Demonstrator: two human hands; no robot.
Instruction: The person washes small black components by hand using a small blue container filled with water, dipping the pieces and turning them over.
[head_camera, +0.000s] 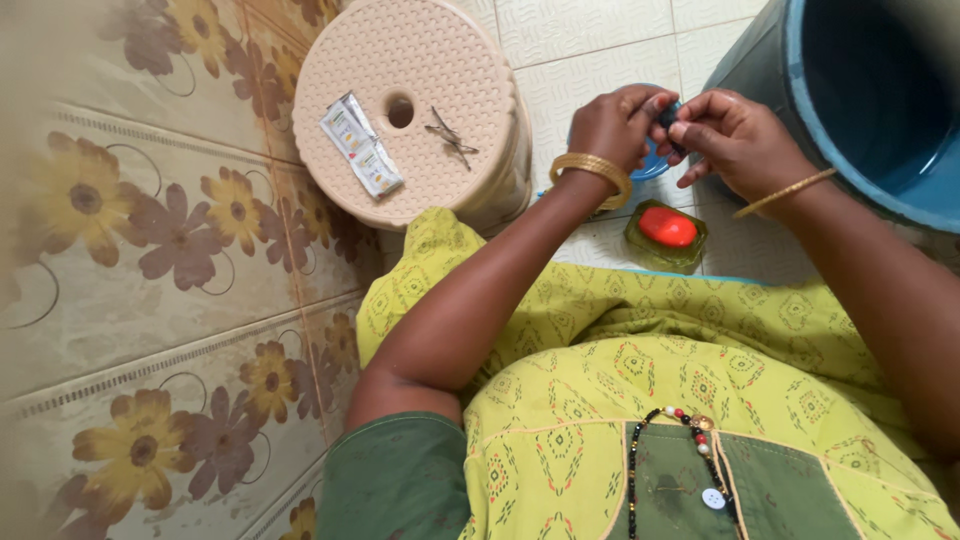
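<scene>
My left hand and my right hand meet in front of me, fingertips pinched together on a small dark object held between them. What the object is cannot be made out. A gold bangle circles my left wrist and a thin one my right. Just below the hands, on the floor, sits a green soap dish with an orange-red soap bar in it. A blue round thing shows partly behind my left hand.
A beige perforated plastic stool stands at the left, bearing two small sachets and some hairpins. A large blue bucket stands at the upper right. Flower-patterned wall tiles run along the left. My yellow-green garment covers my lap.
</scene>
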